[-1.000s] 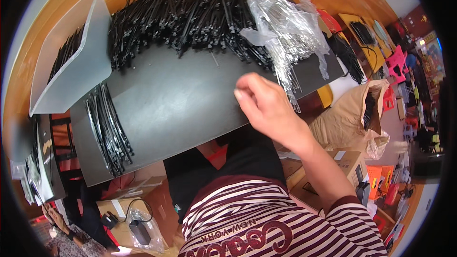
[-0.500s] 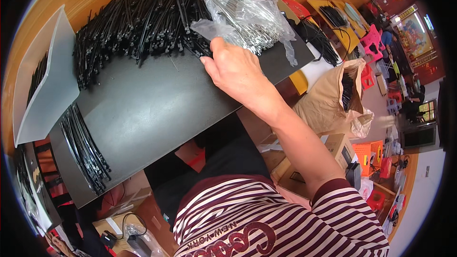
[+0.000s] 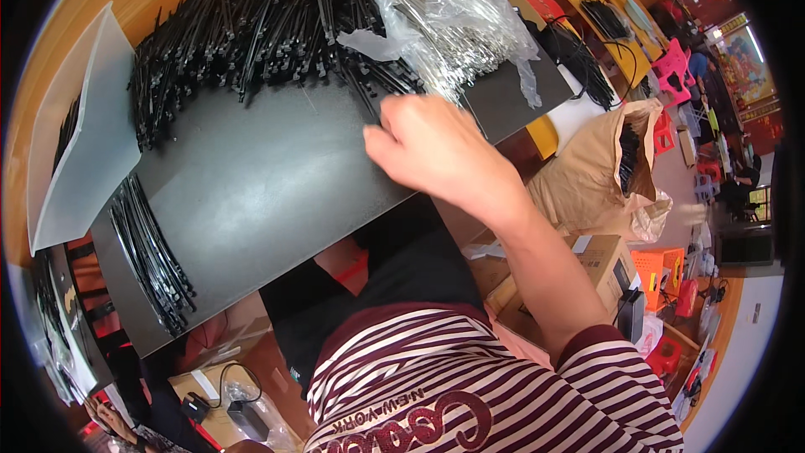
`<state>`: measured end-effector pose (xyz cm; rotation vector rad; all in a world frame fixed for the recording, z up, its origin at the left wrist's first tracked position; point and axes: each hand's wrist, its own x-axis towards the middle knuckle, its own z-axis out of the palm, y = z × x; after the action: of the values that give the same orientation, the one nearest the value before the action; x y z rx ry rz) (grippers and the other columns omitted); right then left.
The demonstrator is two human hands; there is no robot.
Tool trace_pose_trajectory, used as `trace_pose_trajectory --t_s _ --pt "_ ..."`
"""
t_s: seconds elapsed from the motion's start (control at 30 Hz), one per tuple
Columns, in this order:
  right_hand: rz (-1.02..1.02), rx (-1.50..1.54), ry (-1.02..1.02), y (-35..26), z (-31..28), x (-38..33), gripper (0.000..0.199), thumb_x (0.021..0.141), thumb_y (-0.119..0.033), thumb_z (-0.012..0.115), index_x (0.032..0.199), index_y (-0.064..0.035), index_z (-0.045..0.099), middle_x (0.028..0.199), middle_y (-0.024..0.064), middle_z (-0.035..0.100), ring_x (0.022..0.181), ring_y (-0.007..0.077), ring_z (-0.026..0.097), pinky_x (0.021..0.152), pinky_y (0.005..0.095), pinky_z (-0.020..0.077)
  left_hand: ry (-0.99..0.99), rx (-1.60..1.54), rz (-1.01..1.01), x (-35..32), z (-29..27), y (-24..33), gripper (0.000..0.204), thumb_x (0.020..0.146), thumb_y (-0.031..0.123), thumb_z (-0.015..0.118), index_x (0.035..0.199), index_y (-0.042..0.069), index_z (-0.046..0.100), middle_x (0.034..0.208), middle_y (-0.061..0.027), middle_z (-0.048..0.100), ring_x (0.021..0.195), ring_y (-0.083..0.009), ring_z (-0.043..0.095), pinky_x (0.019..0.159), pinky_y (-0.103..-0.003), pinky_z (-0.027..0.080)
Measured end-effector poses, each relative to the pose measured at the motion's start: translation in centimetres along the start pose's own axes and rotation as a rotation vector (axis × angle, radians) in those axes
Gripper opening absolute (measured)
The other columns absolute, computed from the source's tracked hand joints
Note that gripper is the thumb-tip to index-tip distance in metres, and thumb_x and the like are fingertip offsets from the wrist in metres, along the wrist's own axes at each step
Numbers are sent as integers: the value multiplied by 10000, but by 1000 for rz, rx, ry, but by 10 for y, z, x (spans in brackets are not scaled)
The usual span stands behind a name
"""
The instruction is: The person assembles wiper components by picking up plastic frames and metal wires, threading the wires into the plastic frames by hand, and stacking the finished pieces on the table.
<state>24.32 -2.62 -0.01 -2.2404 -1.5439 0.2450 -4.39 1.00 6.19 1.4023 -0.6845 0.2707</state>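
The dark tabletop (image 3: pixel 268 176) stretched across the view, running from the bin's side on the left to a corner on the right. Along its far side, a broad pile of black cable ties (image 3: pixel 243 42) lay heaped, most of their heads pointing toward the person. Beyond the right edge, a brown paper sack (image 3: pixel 579 189) stood open at the mouth, with dark strips showing inside. At the left end, a translucent bin (image 3: pixel 92 151) leaned at a tilt (more dark strips were visible behind its wall). A crumpled clear plastic bag (image 3: pixel 486 17), full of silvery strips (image 3: pixel 457 50), lay against the right end of the pile.

Of the person's hands, the right hand (image 3: pixel 444 151) hovered by the pile's near right fringe, just below the bag, fingers curled in close to the thumb; whether it gripped anything I could not tell. The left hand was out of view, its state unknown. A small bundle of ties (image 3: pixel 151 256) lay lengthwise near the left edge, well apart from the pile. Smallest was a thin pale strand (image 3: pixel 309 99) just before the heap
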Motion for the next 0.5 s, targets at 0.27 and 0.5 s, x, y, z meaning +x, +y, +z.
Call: trace_pose_trajectory --t_s 0.27,0.5 --pt "395 782 -407 -15 -4 -71 328 888 -206 505 666 34 485 529 119 532 503 178 566 486 332 430 627 181 -503 -4 14 -48 156 895 113 511 844 -5 599 706 -43 594 619 -154 569 603 -287 469" --pt "301 1068 -715 -31 6 -111 235 918 -166 508 741 -11 527 565 20 564 487 57 505 434 220 370 1085 -45 -838 -1 3 -98 248 940 222 528 1011 -9 583 734 0 552 674 -54 476 600 -201 383"
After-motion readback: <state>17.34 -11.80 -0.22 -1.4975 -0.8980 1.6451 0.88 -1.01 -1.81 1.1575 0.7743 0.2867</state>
